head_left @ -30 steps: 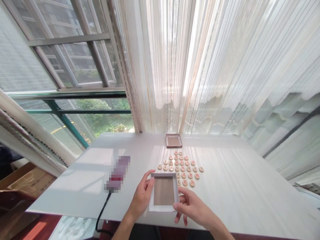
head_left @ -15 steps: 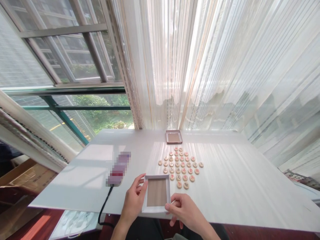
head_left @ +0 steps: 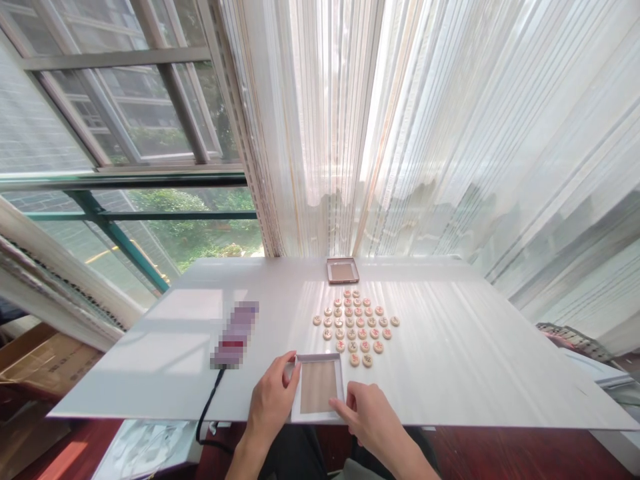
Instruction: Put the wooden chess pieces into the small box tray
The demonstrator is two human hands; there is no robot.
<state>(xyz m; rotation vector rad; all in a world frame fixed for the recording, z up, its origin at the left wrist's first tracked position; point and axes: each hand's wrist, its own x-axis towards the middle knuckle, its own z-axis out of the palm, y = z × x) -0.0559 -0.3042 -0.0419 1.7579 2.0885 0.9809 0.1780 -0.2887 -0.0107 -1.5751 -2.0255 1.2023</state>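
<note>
A shallow square box (head_left: 319,389) with white walls and a brown inner bottom sits at the table's near edge. My left hand (head_left: 273,393) grips its left wall, thumb on the rim and fingers behind. At the right wall, my right hand (head_left: 371,415) has its thumb over the rim and its fingers curled, their tips partly hidden. Just beyond the box, several round xiangqi pieces (head_left: 351,333) with red or dark characters lie flat in a diamond-like group on the white table (head_left: 450,360).
Behind the pieces lies a second shallow box part (head_left: 343,271) with a brown rim. To the left is a blurred-out purple object (head_left: 236,335) with a black cable (head_left: 209,401). Curtains (head_left: 420,133) hang along the table's far edge; a cardboard box (head_left: 45,353) stands at lower left.
The view has shifted slightly. The box has moved a little to the right in the picture, with my left hand still on it. My right hand's fingers have curled in more beside the right wall.
</note>
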